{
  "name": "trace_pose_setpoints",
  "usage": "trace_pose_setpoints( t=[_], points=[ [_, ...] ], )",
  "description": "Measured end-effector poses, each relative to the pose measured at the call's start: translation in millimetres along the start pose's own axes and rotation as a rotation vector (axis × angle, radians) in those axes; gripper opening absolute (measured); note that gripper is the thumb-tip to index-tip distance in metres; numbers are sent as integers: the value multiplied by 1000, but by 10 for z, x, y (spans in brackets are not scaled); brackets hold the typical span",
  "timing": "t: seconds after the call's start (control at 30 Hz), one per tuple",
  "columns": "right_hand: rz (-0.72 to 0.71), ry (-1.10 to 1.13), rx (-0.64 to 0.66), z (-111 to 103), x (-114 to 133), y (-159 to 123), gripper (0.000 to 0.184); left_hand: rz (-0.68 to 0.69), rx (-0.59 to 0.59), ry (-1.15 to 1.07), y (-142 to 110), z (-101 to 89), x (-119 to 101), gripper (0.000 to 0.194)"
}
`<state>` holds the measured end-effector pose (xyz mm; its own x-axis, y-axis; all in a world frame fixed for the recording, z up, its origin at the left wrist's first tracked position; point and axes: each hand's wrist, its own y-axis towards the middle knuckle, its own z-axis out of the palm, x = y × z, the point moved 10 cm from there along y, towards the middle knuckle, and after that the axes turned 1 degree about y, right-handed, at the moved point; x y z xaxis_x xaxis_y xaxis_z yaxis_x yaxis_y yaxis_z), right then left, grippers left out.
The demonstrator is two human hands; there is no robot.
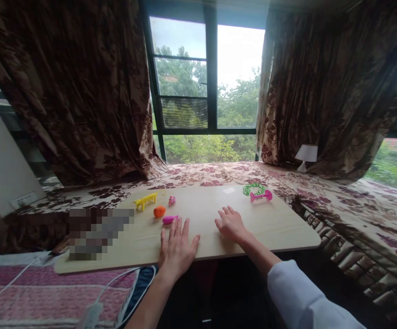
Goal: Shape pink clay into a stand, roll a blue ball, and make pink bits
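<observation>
My left hand point(178, 249) lies palm down at the near edge of a pale wooden table point(198, 205), fingers spread. Its fingertips reach a magenta, long rounded toy point(169, 220); whether they touch it I cannot tell. Just beyond are an orange rounded toy point(159, 211), a small pink toy point(172, 200) and a yellow four-legged animal toy point(146, 199) with a long curled tail. My right hand point(231, 225) is palm down over the table, fingers apart and holding nothing. Farther right, a pink dumbbell-shaped toy point(261, 196) lies against a green openwork ring point(253, 188).
A blurred-out patch point(98, 233) covers the table's left end. Behind the table is a flower-patterned window seat point(215, 173) with a small white lamp point(307, 155). A white cable and a power strip point(91, 315) lie at the lower left, by a pink striped bed cover point(47, 292).
</observation>
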<state>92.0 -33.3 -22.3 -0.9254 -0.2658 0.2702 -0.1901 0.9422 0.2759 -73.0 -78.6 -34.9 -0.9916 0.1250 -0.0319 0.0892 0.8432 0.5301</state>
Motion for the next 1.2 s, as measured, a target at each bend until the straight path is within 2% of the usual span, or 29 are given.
trace_pose_setpoints(
  t=[0.1, 0.2, 0.27, 0.33, 0.43, 0.5, 0.57, 0.63, 0.73, 0.83, 0.87, 0.93, 1.0, 1.07, 1.13, 1.2],
  points=[
    [-65, -10, 51, 11, 16, -396, 43, 23, -12, -3, -17, 27, -39, 59],
    [-191, -16, 46, 20, 361, -637, 41, 39, -5, -5, -20, 36, -50, 58],
    [-226, -18, 17, 36, 598, -570, 40, 56, -11, 7, -19, 22, -62, 59],
    [-129, -14, -6, 56, 634, -321, 42, 70, -20, 21, -17, 5, -72, 59],
    [-22, -4, -26, 47, 477, 74, 46, 80, -26, 34, -13, -1, -79, 59],
    [28, -1, -23, 25, 262, 173, 47, 84, -28, 30, -12, 4, -79, 59],
    [45, -6, -13, -2, 68, 80, 46, 80, -34, 14, -13, 8, -72, 58],
    [26, -15, -8, -27, -20, -160, 44, 66, -33, -6, -14, 17, -58, 58],
    [-55, -23, -14, -32, 122, -557, 42, 56, -15, -19, -17, 37, -49, 58],
    [-192, -22, -43, 10, 510, -671, 37, 62, 4, -16, -15, 51, -55, 58],
    [-210, -18, -44, 35, 611, -607, 35, 65, 8, -13, -13, 54, -57, 58],
    [-145, -9, -35, 75, 648, -345, 33, 75, 15, -5, -9, 58, -65, 57],
    [-81, -1, -36, 61, 559, -37, 30, 84, 17, 1, -5, 58, -70, 57],
    [-26, 7, -26, 17, 361, 176, 28, 90, 12, 2, -2, 53, -70, 57],
    [-23, 17, -2, -26, 166, 194, 27, 87, 5, 1, -3, 47, -64, 57],
    [-60, 25, 21, -52, 45, 7, 27, 77, 0, -1, -7, 43, -56, 57]
  ],
)
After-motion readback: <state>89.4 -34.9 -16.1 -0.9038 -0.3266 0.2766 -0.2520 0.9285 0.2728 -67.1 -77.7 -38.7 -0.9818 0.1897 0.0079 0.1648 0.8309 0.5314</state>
